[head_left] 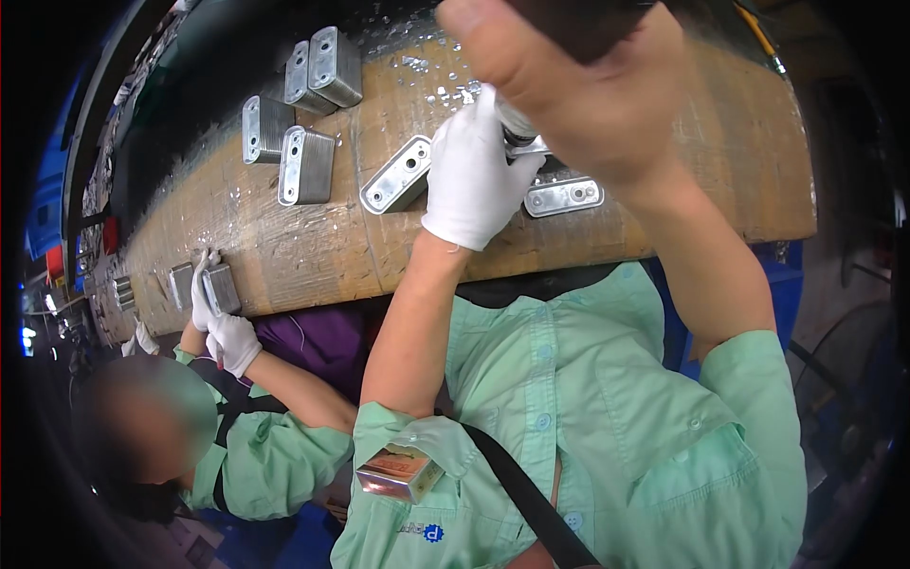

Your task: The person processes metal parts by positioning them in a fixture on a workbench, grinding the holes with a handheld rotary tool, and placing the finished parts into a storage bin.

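Head view: silvery round part (515, 121), mostly hidden, between the scuffed brown tabletop's (360, 256) far and near edges. Left grip (470, 180): white fabric glove, curled closed on it. Right grip (592, 104): bare, blurred, wrapped around black object (580, 24). Leftward: ribbed, round-ended metal blocks (311, 168).

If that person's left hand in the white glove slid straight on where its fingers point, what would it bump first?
Probably the small shiny bits scattered on the table, just past the left hand. The right hand is up there too, but I can't tell how high.
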`<action>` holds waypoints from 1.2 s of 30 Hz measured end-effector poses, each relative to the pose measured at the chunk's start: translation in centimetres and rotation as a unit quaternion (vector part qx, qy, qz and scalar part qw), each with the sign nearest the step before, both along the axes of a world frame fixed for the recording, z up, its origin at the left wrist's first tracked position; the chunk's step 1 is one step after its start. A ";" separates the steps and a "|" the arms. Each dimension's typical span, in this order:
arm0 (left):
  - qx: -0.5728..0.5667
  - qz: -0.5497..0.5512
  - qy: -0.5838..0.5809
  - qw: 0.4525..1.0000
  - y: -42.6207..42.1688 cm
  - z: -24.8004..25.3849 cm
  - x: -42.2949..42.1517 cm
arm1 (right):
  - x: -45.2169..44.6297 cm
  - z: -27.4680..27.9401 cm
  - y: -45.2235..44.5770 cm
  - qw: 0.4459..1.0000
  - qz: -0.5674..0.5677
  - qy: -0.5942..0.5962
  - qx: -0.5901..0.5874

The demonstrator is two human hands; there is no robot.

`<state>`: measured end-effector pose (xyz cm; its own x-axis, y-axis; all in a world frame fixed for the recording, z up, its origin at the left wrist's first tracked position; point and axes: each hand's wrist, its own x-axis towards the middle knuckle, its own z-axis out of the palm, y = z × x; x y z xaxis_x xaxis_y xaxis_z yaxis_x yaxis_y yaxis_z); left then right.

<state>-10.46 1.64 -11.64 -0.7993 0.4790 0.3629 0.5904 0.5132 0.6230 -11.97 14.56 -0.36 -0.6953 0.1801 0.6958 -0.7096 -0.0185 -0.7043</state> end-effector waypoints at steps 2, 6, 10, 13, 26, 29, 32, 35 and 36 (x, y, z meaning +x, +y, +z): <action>0.014 0.000 0.024 1.000 0.1 -0.1 -0.2 | 0.1 0.4 -0.5 1.000 -0.003 0.017 0.011; 0.005 -0.005 0.011 1.000 0.2 -0.2 -0.6 | 0.6 0.4 0.0 1.000 -0.001 -0.012 0.009; -0.037 -0.015 -0.035 0.999 0.2 2.0 -0.2 | 2.6 1.8 3.4 0.981 -0.034 -0.130 -0.137; -0.068 -0.011 -0.039 0.997 0.6 2.9 0.1 | 4.9 2.2 8.2 0.983 -0.086 -0.088 -0.134; -0.012 0.117 -0.044 0.992 -6.8 6.8 1.7 | 10.3 -4.0 16.7 0.943 -0.212 -0.182 -0.179; -0.072 0.157 -0.007 0.985 -11.4 4.5 1.9 | 9.8 -4.5 16.9 0.945 -0.207 -0.182 -0.177; -0.107 0.174 -0.050 0.978 -11.5 3.8 2.1 | 9.1 -4.6 16.4 0.950 -0.200 -0.182 -0.155; -0.144 0.172 -0.009 0.975 -10.8 4.3 2.2 | 9.2 -4.2 15.9 0.953 -0.206 -0.186 -0.119; -0.159 0.169 0.004 0.973 -10.2 4.6 2.3 | 9.3 -4.1 15.7 0.954 -0.206 -0.184 -0.113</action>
